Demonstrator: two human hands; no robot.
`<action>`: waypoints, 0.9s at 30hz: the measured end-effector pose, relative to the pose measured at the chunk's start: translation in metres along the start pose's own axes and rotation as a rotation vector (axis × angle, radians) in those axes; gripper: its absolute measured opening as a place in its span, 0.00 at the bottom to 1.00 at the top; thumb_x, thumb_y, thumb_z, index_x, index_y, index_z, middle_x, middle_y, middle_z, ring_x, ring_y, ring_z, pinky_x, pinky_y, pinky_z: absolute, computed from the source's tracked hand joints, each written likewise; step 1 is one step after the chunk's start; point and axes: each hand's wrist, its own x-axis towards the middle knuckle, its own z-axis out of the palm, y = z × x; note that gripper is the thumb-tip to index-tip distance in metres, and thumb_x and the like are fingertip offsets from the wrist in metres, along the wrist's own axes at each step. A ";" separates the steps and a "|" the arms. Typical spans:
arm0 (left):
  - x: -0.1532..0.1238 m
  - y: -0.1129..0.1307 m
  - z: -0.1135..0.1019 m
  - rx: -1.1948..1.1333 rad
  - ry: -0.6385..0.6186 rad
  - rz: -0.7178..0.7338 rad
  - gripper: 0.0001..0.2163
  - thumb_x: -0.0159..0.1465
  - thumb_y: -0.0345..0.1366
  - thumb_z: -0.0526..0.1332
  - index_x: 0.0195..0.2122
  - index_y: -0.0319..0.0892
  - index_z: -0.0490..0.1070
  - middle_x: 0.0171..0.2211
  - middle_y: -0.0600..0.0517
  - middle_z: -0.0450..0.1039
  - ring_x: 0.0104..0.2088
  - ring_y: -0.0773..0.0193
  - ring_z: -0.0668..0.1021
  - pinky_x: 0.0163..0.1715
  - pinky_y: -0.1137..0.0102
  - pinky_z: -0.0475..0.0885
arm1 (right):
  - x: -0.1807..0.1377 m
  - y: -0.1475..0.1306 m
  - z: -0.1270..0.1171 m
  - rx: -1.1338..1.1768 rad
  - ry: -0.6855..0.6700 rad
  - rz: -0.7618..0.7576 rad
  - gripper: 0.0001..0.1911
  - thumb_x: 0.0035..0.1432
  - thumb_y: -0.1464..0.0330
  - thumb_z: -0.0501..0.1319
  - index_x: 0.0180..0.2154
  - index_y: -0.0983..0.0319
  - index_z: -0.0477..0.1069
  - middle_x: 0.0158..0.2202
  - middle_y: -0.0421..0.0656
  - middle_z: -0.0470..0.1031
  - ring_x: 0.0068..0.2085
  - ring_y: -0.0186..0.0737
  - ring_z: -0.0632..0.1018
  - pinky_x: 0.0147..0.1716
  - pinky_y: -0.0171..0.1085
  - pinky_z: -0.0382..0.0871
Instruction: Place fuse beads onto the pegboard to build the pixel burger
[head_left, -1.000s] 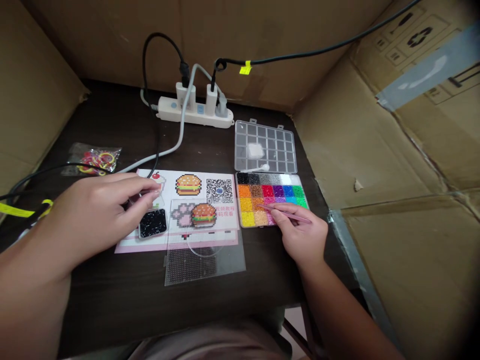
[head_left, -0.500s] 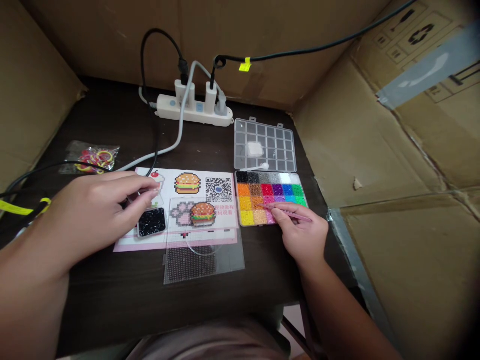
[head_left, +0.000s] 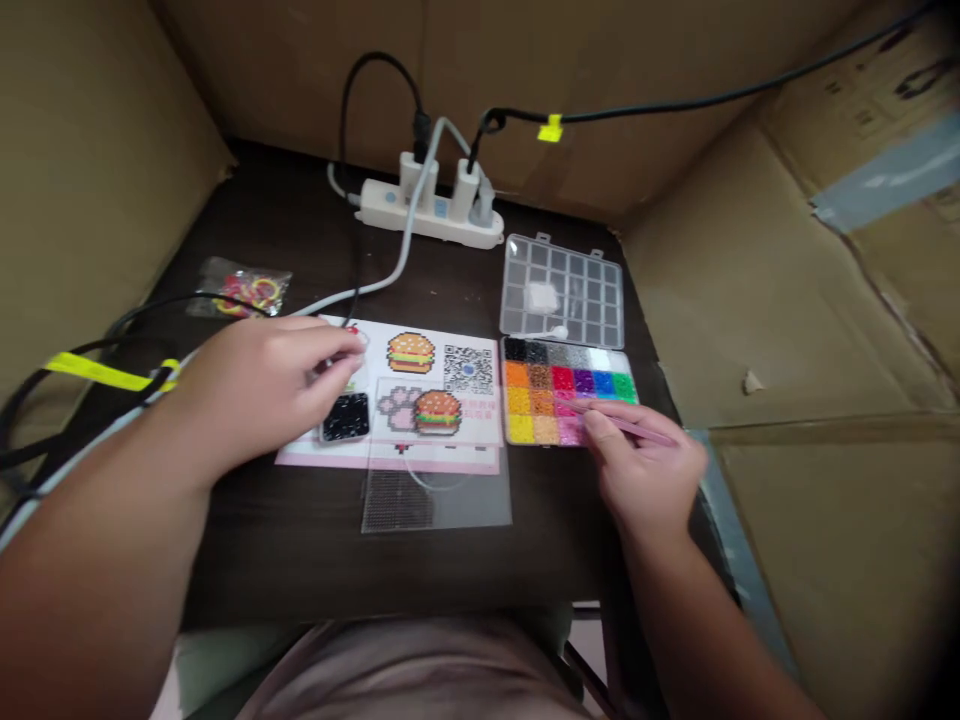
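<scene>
My left hand [head_left: 277, 385] is closed in a pinch, thumb and forefinger together, just above a small clear box of black beads [head_left: 346, 415]. What lies between those fingertips, if anything, is too small to make out. Pink tweezers [head_left: 634, 428] are held in my right hand [head_left: 652, 470], with their tips over the pink compartments of a bead organizer [head_left: 519, 430]. A clear pegboard [head_left: 469, 510] partly overlaps the printed pattern sheet [head_left: 300, 452]. On it sits a burger made of beads [head_left: 437, 412], beside a printed paw and below a printed burger [head_left: 411, 353].
Behind the organizer its clear lid [head_left: 600, 300] lies opened, bearing a white square [head_left: 541, 298] and a small white spoon [head_left: 556, 333]. A power strip [head_left: 431, 218] with cables stands at the back. A bag of colored rings [head_left: 251, 290] lies left. Cardboard walls surround the table.
The camera view has turned, so everything sits farther right in the picture. Both hands keep nearly the same pose, the tweezers still over the organizer's pink compartments.
</scene>
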 end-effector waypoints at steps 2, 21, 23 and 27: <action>0.000 0.001 -0.001 -0.010 -0.011 0.003 0.18 0.66 0.43 0.50 0.40 0.45 0.79 0.40 0.49 0.80 0.41 0.56 0.81 0.44 0.62 0.74 | 0.000 -0.013 0.004 0.034 -0.036 -0.037 0.03 0.53 0.67 0.69 0.32 0.59 0.79 0.33 0.44 0.83 0.33 0.44 0.83 0.33 0.41 0.81; 0.001 0.005 -0.004 0.015 -0.083 -0.041 0.15 0.66 0.37 0.51 0.40 0.44 0.78 0.39 0.50 0.79 0.41 0.59 0.80 0.44 0.66 0.72 | -0.025 -0.034 0.066 0.058 -0.478 -0.148 0.03 0.55 0.71 0.65 0.32 0.60 0.79 0.32 0.43 0.83 0.34 0.40 0.83 0.35 0.37 0.79; 0.000 0.005 -0.005 0.023 -0.080 -0.028 0.15 0.66 0.38 0.50 0.40 0.43 0.78 0.39 0.49 0.79 0.41 0.59 0.80 0.42 0.66 0.72 | -0.025 -0.034 0.067 0.064 -0.483 -0.156 0.03 0.55 0.71 0.65 0.32 0.60 0.79 0.32 0.43 0.83 0.34 0.39 0.83 0.34 0.36 0.78; -0.001 0.004 -0.004 0.017 -0.063 -0.003 0.15 0.67 0.38 0.50 0.40 0.43 0.78 0.39 0.49 0.79 0.40 0.59 0.80 0.41 0.67 0.72 | -0.025 -0.033 0.068 0.075 -0.490 -0.162 0.04 0.55 0.73 0.65 0.32 0.61 0.79 0.32 0.43 0.83 0.35 0.38 0.82 0.35 0.35 0.78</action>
